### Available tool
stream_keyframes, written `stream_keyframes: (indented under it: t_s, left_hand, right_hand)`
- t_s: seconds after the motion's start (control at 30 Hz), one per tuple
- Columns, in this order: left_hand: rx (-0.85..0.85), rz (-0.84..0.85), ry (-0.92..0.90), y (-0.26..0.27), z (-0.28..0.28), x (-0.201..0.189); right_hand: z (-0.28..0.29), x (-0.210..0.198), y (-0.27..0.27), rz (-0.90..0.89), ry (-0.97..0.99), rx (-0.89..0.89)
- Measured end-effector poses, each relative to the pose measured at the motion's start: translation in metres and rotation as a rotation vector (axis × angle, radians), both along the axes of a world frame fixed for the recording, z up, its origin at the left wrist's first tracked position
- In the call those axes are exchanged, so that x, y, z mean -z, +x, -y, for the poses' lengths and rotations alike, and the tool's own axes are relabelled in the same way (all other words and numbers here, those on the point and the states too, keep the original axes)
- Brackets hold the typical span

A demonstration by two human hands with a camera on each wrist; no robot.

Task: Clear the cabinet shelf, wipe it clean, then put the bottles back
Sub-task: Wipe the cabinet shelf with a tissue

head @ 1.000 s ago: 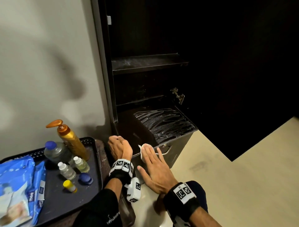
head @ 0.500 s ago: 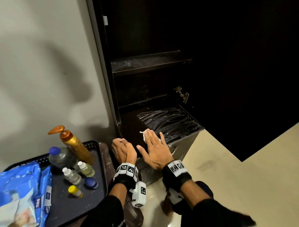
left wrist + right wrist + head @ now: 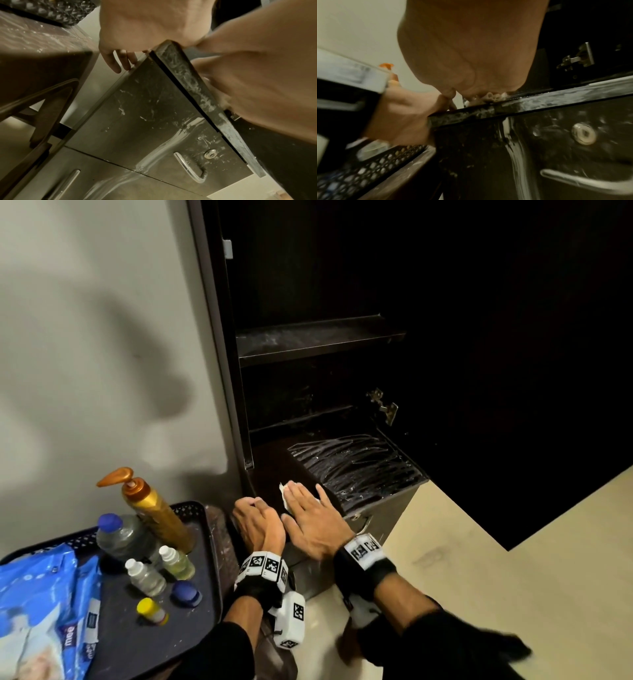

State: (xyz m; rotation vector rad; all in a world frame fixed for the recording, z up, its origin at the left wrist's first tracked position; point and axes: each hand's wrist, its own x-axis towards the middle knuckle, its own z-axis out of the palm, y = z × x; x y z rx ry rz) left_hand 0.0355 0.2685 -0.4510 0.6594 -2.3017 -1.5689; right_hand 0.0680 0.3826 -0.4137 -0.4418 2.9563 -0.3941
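My right hand (image 3: 310, 510) lies flat with straight fingers on a white wipe (image 3: 283, 492), pressing it onto the front left of the dark lower cabinet shelf (image 3: 359, 470). The shelf's right part shows wet streaks. In the right wrist view the crumpled wipe (image 3: 488, 96) shows under my palm at the shelf's front edge. My left hand (image 3: 255, 518) rests on the shelf's front left corner, its fingers (image 3: 118, 60) bent down over the side. The bottles stand on a black tray (image 3: 191, 628) to the left: a gold pump bottle (image 3: 154, 508), a clear blue-capped bottle (image 3: 118, 537) and several small ones (image 3: 144, 577).
A blue wipes pack (image 3: 41, 604) lies on the tray's left. An upper shelf (image 3: 308, 337) is dusty and bare. A door hinge (image 3: 383, 405) sticks out at the right. Below the shelf is a drawer front with a metal handle (image 3: 188, 167) and a lock (image 3: 210, 155).
My right hand has slid the wipe from the shelf's front edge inward and leftward, close to my left hand. The left hand has stayed on the corner.
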Motion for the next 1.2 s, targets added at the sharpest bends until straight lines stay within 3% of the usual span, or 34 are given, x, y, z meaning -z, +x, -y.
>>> stream_keyframes:
  t_s: [0.23,0.43,0.77,0.93,1.2]
  left_hand:
    - [0.004,0.042,-0.079,-0.004,-0.001,-0.006]
    - [0.033,0.033,-0.170,-0.007,0.001,0.000]
    - [0.045,0.069,-0.137,-0.010,0.004,0.005]
    - [0.042,0.095,-0.122,-0.009,0.004,0.002]
    - [0.005,0.123,-0.109,-0.005,0.000,-0.007]
  right_hand:
    - [0.035,-0.010,-0.116,0.164,0.014,0.091]
    - [0.063,-0.018,-0.166,0.254,0.067,0.206]
    - [0.059,-0.018,-0.177,0.273,-0.041,0.244]
    - [0.058,-0.012,-0.172,0.231,-0.046,0.347]
    - [0.028,-0.011,-0.101,0.246,0.096,0.426]
